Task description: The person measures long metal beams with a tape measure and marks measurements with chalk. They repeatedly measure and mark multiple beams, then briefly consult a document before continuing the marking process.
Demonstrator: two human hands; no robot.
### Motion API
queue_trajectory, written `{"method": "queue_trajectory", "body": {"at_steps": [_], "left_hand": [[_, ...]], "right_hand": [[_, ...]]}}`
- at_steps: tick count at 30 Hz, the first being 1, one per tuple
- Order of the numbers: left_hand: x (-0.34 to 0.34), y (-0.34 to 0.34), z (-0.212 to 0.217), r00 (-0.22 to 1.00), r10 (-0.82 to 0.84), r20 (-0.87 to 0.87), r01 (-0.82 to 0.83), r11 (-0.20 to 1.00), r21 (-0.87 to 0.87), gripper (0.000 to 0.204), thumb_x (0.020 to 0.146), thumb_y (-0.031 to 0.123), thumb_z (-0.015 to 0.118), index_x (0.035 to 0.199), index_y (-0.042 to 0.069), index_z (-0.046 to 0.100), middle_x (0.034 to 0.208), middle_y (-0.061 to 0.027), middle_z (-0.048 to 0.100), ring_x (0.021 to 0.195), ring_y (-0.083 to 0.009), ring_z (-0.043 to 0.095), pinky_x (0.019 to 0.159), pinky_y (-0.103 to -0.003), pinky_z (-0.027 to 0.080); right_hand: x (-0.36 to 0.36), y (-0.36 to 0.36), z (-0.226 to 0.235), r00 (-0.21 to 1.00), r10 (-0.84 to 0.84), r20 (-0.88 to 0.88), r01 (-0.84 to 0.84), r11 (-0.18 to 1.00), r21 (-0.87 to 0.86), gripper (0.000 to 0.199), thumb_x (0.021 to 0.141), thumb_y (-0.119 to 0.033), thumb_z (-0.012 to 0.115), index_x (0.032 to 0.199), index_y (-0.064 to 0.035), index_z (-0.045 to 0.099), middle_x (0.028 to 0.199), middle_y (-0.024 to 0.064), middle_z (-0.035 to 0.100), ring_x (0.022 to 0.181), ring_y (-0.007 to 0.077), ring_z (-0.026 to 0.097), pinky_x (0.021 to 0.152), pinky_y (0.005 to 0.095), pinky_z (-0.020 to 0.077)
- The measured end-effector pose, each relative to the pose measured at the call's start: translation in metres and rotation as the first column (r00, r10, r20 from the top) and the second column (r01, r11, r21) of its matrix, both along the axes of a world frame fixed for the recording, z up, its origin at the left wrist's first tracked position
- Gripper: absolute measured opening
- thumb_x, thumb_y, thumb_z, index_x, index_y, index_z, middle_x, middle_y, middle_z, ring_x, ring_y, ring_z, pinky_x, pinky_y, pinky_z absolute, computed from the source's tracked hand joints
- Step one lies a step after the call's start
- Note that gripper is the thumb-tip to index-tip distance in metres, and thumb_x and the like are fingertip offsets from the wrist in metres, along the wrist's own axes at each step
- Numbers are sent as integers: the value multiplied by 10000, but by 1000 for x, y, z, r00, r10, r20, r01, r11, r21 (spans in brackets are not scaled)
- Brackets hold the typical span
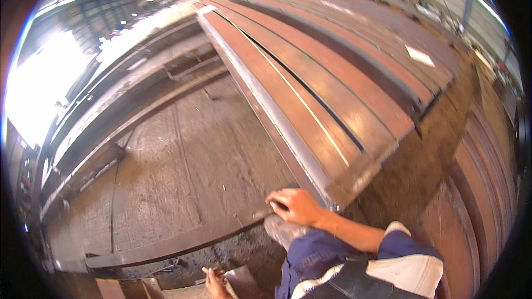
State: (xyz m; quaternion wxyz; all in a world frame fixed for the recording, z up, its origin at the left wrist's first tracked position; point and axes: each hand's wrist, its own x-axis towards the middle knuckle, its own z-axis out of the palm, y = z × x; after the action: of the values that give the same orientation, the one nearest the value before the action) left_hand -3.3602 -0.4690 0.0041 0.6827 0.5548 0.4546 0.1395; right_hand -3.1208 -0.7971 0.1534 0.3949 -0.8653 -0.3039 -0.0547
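At the lower edge, my left hand (214, 286) is closed round a thin pale stick (229, 288), whose kind I cannot make out. Beside it lies a brownish metal plate (242, 282). My right hand (296, 207) is curled above my knee, by the end of a long dark steel bar (183, 242). A dark spot shows between its thumb and fingers; whether that is a held thing or a gap is unclear. Just beyond this hand ends a long reddish-brown steel beam (277, 105) with a shiny grey edge.
More long steel plates (354, 91) lie side by side beyond the beam, with a white sheet (420, 56) on one. Reddish steel pieces (460, 216) are stacked at my right. Dark steel rails (138, 88) cross the left side above the brown floor (194, 149).
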Motion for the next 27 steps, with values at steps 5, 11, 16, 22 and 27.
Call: {"method": "queue_trajectory", "body": {"at_steps": [5, 11, 16, 22, 27], "left_hand": [[2, 1, -38, 996, -89, -15, 84, 973, -214, 304, 1044, 356, 619, 1045, 60, 687, 809, -88, 702, 539, -112, 554, 446, -245, 421], [45, 6, -24, 976, -212, 52, 217, 963, -159, 342, 1070, 373, 562, 1078, 51, 674, 786, -98, 703, 552, -109, 545, 470, -226, 397], [101, 23, 10, 982, -189, 2, 189, 981, -52, 260, 1103, 342, 489, 1068, 94, 562, 781, -110, 699, 572, -98, 538, 490, -214, 393], [185, 26, 43, 958, -269, 100, 263, 962, 68, 185, 1122, 260, 479, 1053, 99, 540, 828, -94, 693, 552, -72, 506, 474, -214, 383], [300, 44, 37, 930, -332, 157, 327, 943, 60, 217, 1121, 262, 487, 1227, 92, 571, 836, -69, 694, 551, -45, 480, 493, -207, 378]], "right_hand": [[0, 16, -26, 994, -69, -80, 76, 994, 81, 166, 958, -211, 648, 1078, -97, 663, 937, 123, 740, 877, 359, 710, 754, 480, 558], [26, 42, -30, 988, -76, -137, 97, 984, 149, 170, 955, -210, 655, 1064, -80, 663, 950, 149, 743, 880, 383, 709, 758, 484, 560], [50, 78, -33, 973, 19, -230, 37, 972, 234, 175, 954, -221, 663, 1050, -76, 685, 954, 166, 745, 888, 390, 712, 760, 481, 560], [105, 141, -55, 881, 201, -428, -115, 969, 218, 230, 977, -270, 686, 1086, -71, 723, 937, 166, 756, 851, 325, 740, 748, 427, 566], [210, 209, -106, 771, 379, -512, -262, 921, 287, 341, 972, -345, 726, 1157, -59, 740, 1019, 171, 773, 934, 301, 758, 812, 398, 576]]}}
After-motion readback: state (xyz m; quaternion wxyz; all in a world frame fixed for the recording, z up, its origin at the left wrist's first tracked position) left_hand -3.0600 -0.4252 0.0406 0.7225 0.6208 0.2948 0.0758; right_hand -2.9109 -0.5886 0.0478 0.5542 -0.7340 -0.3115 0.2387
